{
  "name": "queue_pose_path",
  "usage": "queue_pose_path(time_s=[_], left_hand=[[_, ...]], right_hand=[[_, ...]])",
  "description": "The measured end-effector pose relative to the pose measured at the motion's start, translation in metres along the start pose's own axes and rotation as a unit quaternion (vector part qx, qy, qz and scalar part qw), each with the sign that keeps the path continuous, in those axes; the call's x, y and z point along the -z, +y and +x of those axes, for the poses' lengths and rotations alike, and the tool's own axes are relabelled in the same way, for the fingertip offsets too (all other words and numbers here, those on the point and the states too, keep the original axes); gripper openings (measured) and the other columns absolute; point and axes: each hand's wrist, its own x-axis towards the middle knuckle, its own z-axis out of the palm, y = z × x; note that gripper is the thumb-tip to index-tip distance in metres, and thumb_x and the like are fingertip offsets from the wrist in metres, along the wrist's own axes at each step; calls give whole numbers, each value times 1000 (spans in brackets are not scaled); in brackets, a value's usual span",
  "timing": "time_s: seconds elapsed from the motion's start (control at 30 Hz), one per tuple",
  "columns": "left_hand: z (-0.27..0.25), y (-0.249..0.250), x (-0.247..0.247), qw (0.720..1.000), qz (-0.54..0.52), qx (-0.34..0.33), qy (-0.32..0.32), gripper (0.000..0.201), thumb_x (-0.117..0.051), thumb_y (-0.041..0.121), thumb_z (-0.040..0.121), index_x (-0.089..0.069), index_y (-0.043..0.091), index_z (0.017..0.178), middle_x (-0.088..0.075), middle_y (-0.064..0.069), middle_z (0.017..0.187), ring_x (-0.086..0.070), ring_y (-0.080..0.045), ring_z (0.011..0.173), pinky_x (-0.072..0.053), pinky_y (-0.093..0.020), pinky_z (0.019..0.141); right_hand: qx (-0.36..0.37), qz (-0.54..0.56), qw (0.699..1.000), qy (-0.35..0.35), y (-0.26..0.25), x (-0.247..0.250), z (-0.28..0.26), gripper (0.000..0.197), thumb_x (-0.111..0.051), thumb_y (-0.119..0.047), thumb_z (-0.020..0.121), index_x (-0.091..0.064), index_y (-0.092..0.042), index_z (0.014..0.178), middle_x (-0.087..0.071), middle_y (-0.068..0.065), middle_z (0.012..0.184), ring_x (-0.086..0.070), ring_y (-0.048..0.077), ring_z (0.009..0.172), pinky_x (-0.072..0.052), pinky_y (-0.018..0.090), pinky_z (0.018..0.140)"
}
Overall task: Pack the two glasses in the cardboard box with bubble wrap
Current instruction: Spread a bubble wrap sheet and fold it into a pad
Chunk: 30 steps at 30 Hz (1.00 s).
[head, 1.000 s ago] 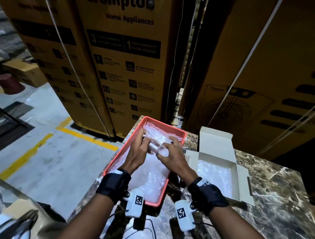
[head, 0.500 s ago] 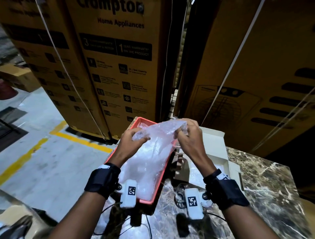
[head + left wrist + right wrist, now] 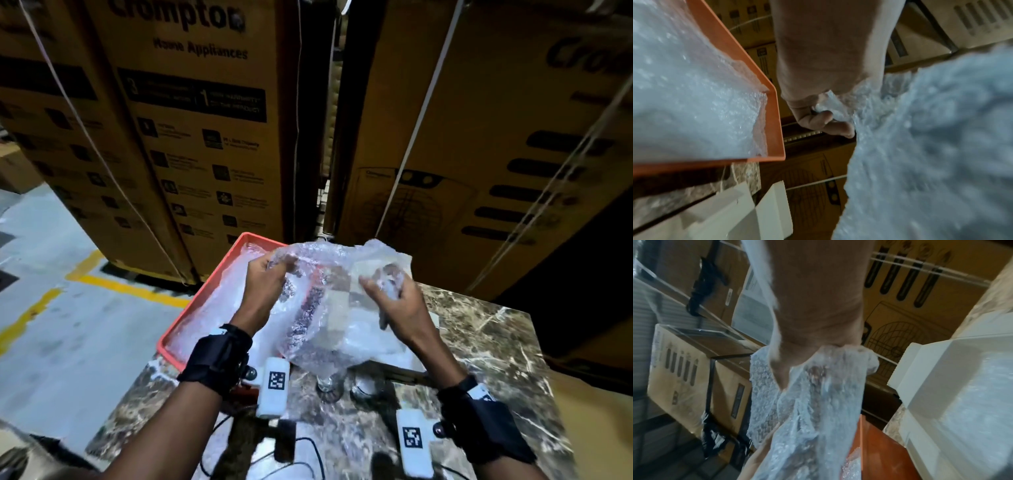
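Note:
Both hands hold one clear bubble wrap sheet (image 3: 337,308) up in the air above the table. My left hand (image 3: 274,267) pinches its top left corner, and the pinch shows close up in the left wrist view (image 3: 826,116). My right hand (image 3: 385,289) grips the bunched top right edge (image 3: 838,363). The sheet hangs in front of the open white cardboard box (image 3: 407,358), which is lined with bubble wrap (image 3: 972,394). Two clear glasses (image 3: 329,383) (image 3: 364,389) stand on the marble table, just below the sheet's lower edge.
A red tray (image 3: 171,346) holding more bubble wrap lies at the table's left. Tall brown appliance cartons (image 3: 205,137) stand close behind the table. Cables (image 3: 301,455) trail over the near marble top. Left of the table the floor (image 3: 68,308) drops away.
Both hands lifted the sheet out of the red tray, spread apart and carried it right, so it now hangs in front of the white box.

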Motion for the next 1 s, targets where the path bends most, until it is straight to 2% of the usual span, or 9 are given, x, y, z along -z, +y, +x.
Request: queue_pose_path(time_s=[0.07, 0.13, 0.3, 0.4, 0.53, 0.63, 0.8, 0.9, 1.0], left_hand=[[-8, -6, -19, 999, -11, 26, -30, 22, -65, 18, 91, -66, -2, 81, -58, -12, 73, -41, -20, 59, -32, -27, 51], [-19, -11, -39, 996, -40, 53, -64, 30, -61, 22, 84, -64, -6, 94, -59, -14, 80, -49, -27, 69, -38, -33, 60], [-58, -16, -84, 969, -52, 131, -202, 52, -80, 40, 86, -56, 22, 129, -77, -5, 98, -73, -28, 78, -55, -33, 66], [-75, -38, -107, 953, -14, 157, -257, 69, -83, 17, 86, -42, 36, 138, -75, -12, 116, -75, -33, 97, -60, -45, 81], [-102, -73, -141, 939, 85, 109, -314, 96, -84, -4, 76, -35, 38, 147, -66, -15, 121, -67, -23, 75, -57, -33, 62], [-125, -84, -162, 934, 127, 75, -326, 94, -80, -9, 79, -34, 34, 148, -60, -13, 121, -59, -10, 55, -54, -26, 57], [-154, -113, -181, 929, 191, -10, -316, 55, -77, -7, 79, -45, 26, 111, -58, -5, 99, -59, -17, 68, -47, -25, 52], [-166, -138, -188, 914, 256, -52, -312, 37, -74, -4, 78, -59, 30, 76, -65, 8, 82, -63, -6, 70, -45, -24, 61], [-175, -157, -191, 896, 307, -52, -317, 39, -74, -3, 81, -71, 32, 65, -73, 13, 76, -65, 6, 65, -49, -17, 60]], right_hand=[[-27, -2, 999, -31, 15, 11, -17, 30, -76, -38, 92, -59, -20, 109, -54, -4, 56, -51, 17, 45, -45, 29, 43], [-59, 3, 998, -18, 31, 22, -34, 24, -73, -28, 95, -57, -24, 112, -65, 4, 67, -58, 20, 48, -48, 32, 45], [-129, 44, 985, 107, 71, 61, -74, 7, -73, -13, 91, -72, -19, 94, -74, 6, 83, -68, 29, 61, -54, 44, 59], [-176, 71, 971, 148, 82, 83, -102, 2, -74, -15, 89, -71, -15, 88, -71, 18, 87, -61, 28, 66, -48, 42, 58], [-266, 49, 944, 188, 114, 113, -141, 23, -75, -30, 87, -56, -16, 86, -60, 8, 81, -58, 27, 74, -50, 41, 71], [-305, 3, 934, 184, 143, 136, -169, 54, -79, -35, 85, -58, -2, 122, -59, 5, 95, -57, 24, 80, -48, 34, 67], [-335, -73, 919, 197, 172, 163, -211, 91, -84, -23, 85, -29, -17, 157, -50, 13, 147, -54, 35, 129, -49, 37, 94], [-326, -84, 922, 191, 186, 173, -232, 91, -83, -12, 84, -28, -23, 156, -58, 18, 136, -70, 29, 95, -57, 26, 68], [-300, -108, 934, 160, 204, 180, -251, 91, -77, -3, 88, -24, -29, 157, -59, 5, 96, -55, 5, 56, -42, 9, 46]])
